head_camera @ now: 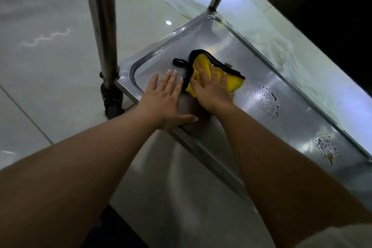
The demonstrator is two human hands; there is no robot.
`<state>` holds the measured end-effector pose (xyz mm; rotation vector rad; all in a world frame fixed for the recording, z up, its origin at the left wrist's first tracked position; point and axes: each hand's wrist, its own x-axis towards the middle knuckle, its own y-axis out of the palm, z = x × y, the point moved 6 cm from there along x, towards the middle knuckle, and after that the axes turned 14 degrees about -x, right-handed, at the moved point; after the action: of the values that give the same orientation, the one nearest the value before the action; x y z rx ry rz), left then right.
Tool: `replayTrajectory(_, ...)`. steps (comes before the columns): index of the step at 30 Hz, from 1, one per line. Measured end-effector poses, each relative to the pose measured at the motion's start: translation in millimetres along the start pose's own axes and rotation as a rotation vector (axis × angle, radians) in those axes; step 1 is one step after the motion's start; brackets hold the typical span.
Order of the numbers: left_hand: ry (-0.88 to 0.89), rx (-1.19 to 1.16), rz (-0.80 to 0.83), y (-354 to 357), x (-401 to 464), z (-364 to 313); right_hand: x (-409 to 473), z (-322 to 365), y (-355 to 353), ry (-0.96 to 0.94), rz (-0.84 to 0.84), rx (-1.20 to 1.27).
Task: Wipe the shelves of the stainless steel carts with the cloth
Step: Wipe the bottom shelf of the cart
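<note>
Yellow cloth with black edging; silver-grey shelf; glossy off-white floor.

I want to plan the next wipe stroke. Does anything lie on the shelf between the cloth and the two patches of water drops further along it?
Nothing visible does. The right hand presses the yellow cloth flat on the shelf, and bare steel runs from it to the nearer drops and the farther drops.

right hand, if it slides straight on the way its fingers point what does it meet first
Probably the shelf's raised rim at the far corner; the right hand, pressing the yellow cloth, has only bare steel ahead.
</note>
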<state>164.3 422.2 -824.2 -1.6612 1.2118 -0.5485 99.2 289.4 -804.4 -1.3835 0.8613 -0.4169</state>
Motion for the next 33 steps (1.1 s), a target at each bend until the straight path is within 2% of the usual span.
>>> replayTrajectory(5, 0.002, 0.022, 0.034, -0.3, 5.2, -3.7, -27.1, -82.8, 12.1, 0.068, -0.035, -0.052)
replayTrajectory(8, -0.008, 0.046, 0.044, -6.6, 9.8, -14.2, -61.7, -147.1, 25.5, 0.156, 0.001, -0.036)
replayTrajectory(11, -0.057, 0.067, 0.043, -8.5, 10.7, -30.1, -104.8, -196.3, 40.4, 0.210, 0.037, -0.130)
replayTrajectory(13, -0.110, 0.055, 0.038, -4.9, 10.0, -40.8, -135.4, -216.6, 47.5, 0.327, 0.019, -0.059)
replayTrajectory(16, -0.119, -0.005, 0.051, 3.8, 5.8, -60.7, -165.2, -213.7, 56.8, 0.348, -0.017, -0.172)
replayTrajectory(21, 0.146, -0.029, 0.121, 41.9, -9.8, -123.2, -166.2, -198.1, 52.1, 0.439, -0.034, -0.104)
replayTrajectory(27, 0.090, 0.043, 0.100, 47.8, -8.6, -124.4, -172.5, -198.8, 53.3, 0.369, -0.094, -0.031)
replayTrajectory(30, 0.074, 0.056, 0.100, 49.3, -10.8, -124.2, -183.9, -218.3, 55.2, 0.239, -0.115, -0.098)
replayTrajectory(33, 0.025, 0.049, 0.115, 48.7, -10.5, -129.1, -200.7, -252.2, 62.9, 0.248, -0.134, -0.053)
